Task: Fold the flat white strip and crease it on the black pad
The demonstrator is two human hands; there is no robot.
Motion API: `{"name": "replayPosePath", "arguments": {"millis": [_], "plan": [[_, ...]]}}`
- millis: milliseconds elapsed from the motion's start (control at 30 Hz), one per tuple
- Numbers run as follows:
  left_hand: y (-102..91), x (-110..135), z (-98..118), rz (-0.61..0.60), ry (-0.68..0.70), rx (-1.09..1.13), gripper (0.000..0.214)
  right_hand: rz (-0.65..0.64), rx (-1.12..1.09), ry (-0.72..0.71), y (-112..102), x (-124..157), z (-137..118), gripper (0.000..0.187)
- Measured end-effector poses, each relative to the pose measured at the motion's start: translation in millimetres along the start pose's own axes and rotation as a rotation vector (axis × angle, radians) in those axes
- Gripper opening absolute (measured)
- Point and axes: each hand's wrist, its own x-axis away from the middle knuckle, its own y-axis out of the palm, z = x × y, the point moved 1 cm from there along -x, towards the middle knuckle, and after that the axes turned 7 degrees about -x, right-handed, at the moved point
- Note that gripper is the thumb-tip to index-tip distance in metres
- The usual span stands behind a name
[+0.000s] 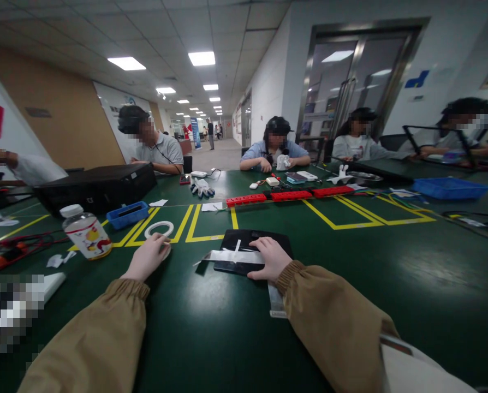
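Note:
My left hand (148, 256) is closed on a white tape roll (159, 229) that rests on the green table (211, 327). My right hand (269, 257) lies flat with fingers stretched out on a black flat tablet-like slab (252, 243), pressing down a white strip of tape (231, 255) that runs across it. A clear strip (277, 303) sticks out from under my right wrist. Both my sleeves are tan.
A labelled bottle with a white cap (85, 232) stands to the left, a blue tray (127, 214) and a black case (99, 188) behind it. Red power strips (289, 195), white gloves (202, 188) and yellow floor-tape lines lie mid-table. Several seated people work along the far edge.

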Motion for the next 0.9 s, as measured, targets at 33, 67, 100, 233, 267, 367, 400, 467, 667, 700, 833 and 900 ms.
{"name": "replayPosePath", "arguments": {"millis": [33,67,100,233,267,367,400,467,667,700,833,900], "plan": [[0.0,-6.0,1.4,0.019,-0.023,-0.047,0.032,-0.003,-0.001,0.002,-0.6,0.7,-0.2,0.076],[1.1,-12.7,1.6,0.029,-0.040,-0.086,0.033,-0.006,-0.002,0.007,-1.0,1.3,-0.5,0.076],[3.2,-19.9,0.5,0.024,-0.057,-0.113,0.034,-0.010,-0.005,0.011,-1.4,1.7,-0.9,0.077],[16.0,-46.2,-13.0,-0.133,-0.172,-0.128,0.037,-0.031,-0.031,0.025,-2.3,2.7,-2.6,0.080],[18.5,-51.1,-17.0,-0.163,-0.200,-0.114,0.037,-0.036,-0.040,0.035,-2.6,2.8,-3.0,0.081],[21.9,-61.2,-27.3,-0.199,-0.250,-0.063,0.034,-0.050,-0.068,0.072,-3.5,3.1,-3.8,0.081],[22.2,-63.5,-30.4,-0.210,-0.248,-0.048,0.033,-0.057,-0.077,0.080,-3.8,3.1,-3.9,0.082],[22.1,-67.3,-36.3,-0.238,-0.205,-0.026,0.032,-0.069,-0.096,0.087,-4.1,3.0,-3.7,0.082],[18.1,-72.4,-49.8,-0.312,0.072,0.036,0.033,-0.095,-0.123,0.096,-4.3,3.3,-1.3,0.081],[17.2,-71.9,-51.2,-0.318,0.092,0.050,0.034,-0.099,-0.127,0.096,-4.3,3.5,-1.1,0.081],[15.6,-67.7,-55.9,-0.279,0.064,0.084,0.037,-0.112,-0.126,0.106,-4.6,4.0,-1.3,0.083],[16.3,-65.8,-56.8,-0.256,0.042,0.074,0.037,-0.119,-0.122,0.110,-4.9,4.3,-1.9,0.084]]}}
